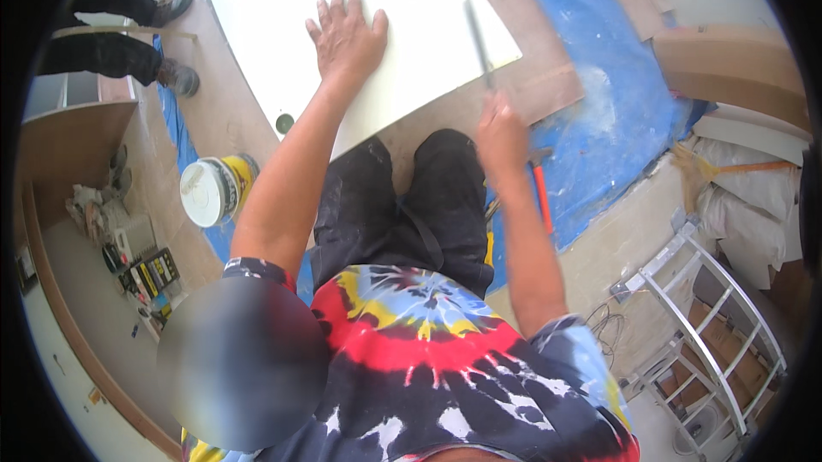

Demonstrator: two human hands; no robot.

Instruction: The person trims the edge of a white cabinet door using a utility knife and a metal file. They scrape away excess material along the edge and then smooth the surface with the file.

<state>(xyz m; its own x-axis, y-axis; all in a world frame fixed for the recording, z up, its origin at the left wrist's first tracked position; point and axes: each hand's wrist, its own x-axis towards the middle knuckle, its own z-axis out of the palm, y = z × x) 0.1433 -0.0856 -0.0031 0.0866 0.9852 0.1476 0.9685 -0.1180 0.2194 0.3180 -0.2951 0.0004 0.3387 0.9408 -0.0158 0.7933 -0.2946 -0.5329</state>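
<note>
A large white board (419, 59) lies in front of my knees, with a dark round spot near its near left corner. My left hand (349, 41) presses flat on it, fingers spread, holding nothing. Beside the board's right edge, my right hand (503, 138) is closed around the lower end of a long, narrow grey file (476, 34). The file points away from me and overlaps the board near its right corner; motion blurs it, and I cannot tell whether it touches the edge. Right of my right forearm lies a hammer (542, 192) with a red-orange handle.
Blue sheeting (608, 111) covers floor at the right. A lidded white-and-yellow bucket (214, 190) stands left of my arm. Another person's legs (111, 55) are at upper left. A metal ladder (715, 316), broom (728, 167) and cardboard (728, 68) occupy the right side.
</note>
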